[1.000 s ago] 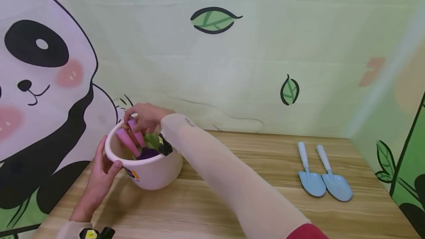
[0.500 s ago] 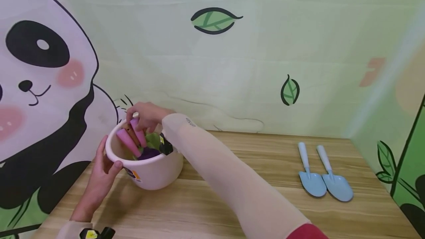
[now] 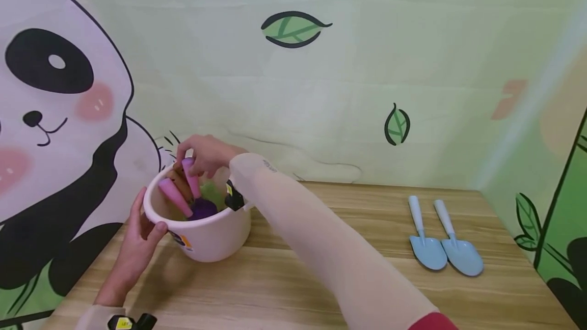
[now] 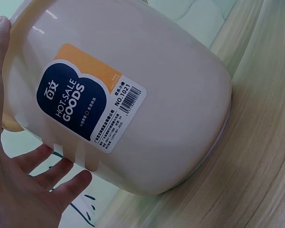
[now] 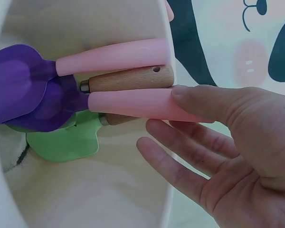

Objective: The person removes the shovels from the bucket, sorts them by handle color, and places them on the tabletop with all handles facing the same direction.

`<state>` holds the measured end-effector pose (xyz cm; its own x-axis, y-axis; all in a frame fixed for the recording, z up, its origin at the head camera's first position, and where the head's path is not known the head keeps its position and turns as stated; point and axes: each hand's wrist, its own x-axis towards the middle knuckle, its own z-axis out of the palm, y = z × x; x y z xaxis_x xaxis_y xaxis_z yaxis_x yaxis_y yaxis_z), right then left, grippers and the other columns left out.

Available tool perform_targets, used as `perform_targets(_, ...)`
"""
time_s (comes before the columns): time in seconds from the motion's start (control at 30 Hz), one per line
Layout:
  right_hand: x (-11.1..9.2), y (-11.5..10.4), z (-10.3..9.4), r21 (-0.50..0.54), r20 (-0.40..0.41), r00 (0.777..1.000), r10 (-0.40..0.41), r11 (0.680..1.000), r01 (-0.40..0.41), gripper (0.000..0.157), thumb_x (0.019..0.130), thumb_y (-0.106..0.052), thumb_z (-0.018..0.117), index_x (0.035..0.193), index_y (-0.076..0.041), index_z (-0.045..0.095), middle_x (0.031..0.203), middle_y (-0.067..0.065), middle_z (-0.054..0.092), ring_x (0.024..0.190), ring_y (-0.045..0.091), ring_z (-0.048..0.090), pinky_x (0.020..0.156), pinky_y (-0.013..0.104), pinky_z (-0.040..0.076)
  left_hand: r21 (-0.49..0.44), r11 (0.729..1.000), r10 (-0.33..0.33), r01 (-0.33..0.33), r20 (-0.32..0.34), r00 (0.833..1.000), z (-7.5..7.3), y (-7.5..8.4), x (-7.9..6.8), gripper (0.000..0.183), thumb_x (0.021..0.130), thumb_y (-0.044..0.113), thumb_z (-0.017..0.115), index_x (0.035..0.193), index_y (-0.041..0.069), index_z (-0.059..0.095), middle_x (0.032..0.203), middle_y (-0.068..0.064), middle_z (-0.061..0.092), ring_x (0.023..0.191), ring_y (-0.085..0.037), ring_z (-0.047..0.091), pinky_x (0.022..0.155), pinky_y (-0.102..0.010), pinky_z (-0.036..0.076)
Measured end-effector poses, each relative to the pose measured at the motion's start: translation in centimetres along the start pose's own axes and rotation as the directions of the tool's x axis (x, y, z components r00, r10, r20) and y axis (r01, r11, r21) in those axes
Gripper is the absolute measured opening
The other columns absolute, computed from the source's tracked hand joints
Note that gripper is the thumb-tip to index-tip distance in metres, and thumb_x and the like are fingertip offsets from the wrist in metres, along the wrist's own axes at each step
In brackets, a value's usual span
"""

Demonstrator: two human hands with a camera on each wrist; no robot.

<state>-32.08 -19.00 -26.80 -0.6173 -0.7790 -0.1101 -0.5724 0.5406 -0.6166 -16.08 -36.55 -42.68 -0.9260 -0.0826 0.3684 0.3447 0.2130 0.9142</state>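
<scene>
A white bucket (image 3: 215, 241) with a printed label (image 4: 90, 99) stands on the wooden table, at left in the head view. My left hand (image 3: 136, 246) holds its left side near the rim, thumb toward the front. Inside the bucket are two trowels with purple blades and pink handles. My right hand (image 3: 208, 153) reaches over the rim and pinches the handle of one purple trowel (image 5: 133, 102) between thumb and fingers. Beside it lies the other purple trowel (image 5: 114, 54). Wooden handles (image 5: 128, 80) and a green blade (image 5: 69, 140) show beneath them.
Two light-blue trowels (image 3: 428, 253) lie side by side on the right of the table (image 3: 321, 248). Behind stands a pale green backdrop (image 3: 330, 85) with leaves and a large panda (image 3: 50, 90) printed on it.
The right hand has risen slightly and moved a little right, lifting the pinched pink handle a bit. More of the brown wooden handle shows beside it. The left hand and bucket stay nearly still.
</scene>
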Motion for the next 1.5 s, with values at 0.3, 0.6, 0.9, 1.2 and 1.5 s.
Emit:
perform_targets(0.3,-0.7,0.0,-0.4,-0.021,-0.044,0.999,-0.024,1.000,0.023,0.026,0.098,-0.010,0.070,0.122,-0.017,0.067,0.109,0.003,0.067,0.096,0.016,0.064,0.075,0.029,0.061,0.008,1.000,0.001,-0.001,0.002,1.000,-0.1,0.0,0.1,0.080,0.106,0.007,0.053,0.166,0.027,0.005,0.158,-0.035,0.021,0.126,-0.004,0.047,0.091,-0.010,0.048)
perform_targets(0.6,-1.4,0.2,-0.9,-0.024,-0.074,0.996,-0.050,0.999,0.048,0.024,0.097,-0.012,0.071,0.121,-0.018,0.066,0.107,0.002,0.068,0.095,0.015,0.064,0.074,0.027,0.061,0.006,1.000,0.003,-0.003,0.001,1.000,0.1,-0.3,0.1,0.080,0.106,0.006,0.053,0.166,0.026,0.005,0.155,-0.036,0.024,0.125,-0.002,0.047,0.092,-0.010,0.048)
perform_targets(0.9,-2.1,0.8,-1.6,-0.008,-0.108,0.992,-0.066,0.998,0.066,0.025,0.097,-0.012,0.072,0.121,-0.017,0.066,0.104,0.002,0.069,0.095,0.015,0.066,0.075,0.028,0.060,0.018,1.000,-0.016,0.015,0.006,1.000,0.2,-0.2,0.1,0.080,0.106,0.008,0.053,0.166,0.028,0.004,0.160,-0.034,0.020,0.129,-0.004,0.044,0.092,-0.009,0.046)
perform_targets(1.2,-2.8,1.3,-2.2,-0.021,-0.142,0.982,-0.124,0.992,0.122,0.027,0.096,-0.012,0.073,0.121,-0.018,0.067,0.109,0.001,0.068,0.092,0.016,0.066,0.070,0.026,0.060,0.005,1.000,0.002,-0.002,-0.008,1.000,0.2,-0.2,0.0,0.080,0.105,0.005,0.053,0.166,0.027,0.006,0.156,-0.035,0.023,0.126,-0.003,0.047,0.092,-0.010,0.048)
perform_targets(1.5,-3.4,1.2,-3.1,-0.074,-0.198,0.963,-0.182,0.983,0.170,0.027,0.097,-0.012,0.071,0.123,-0.018,0.066,0.116,0.003,0.067,0.089,0.016,0.066,0.067,0.021,0.057,-0.033,0.999,0.017,-0.017,-0.015,1.000,0.1,-0.3,-0.1,0.080,0.105,0.004,0.053,0.166,0.026,0.007,0.152,-0.032,0.027,0.123,-0.002,0.050,0.091,-0.012,0.051)
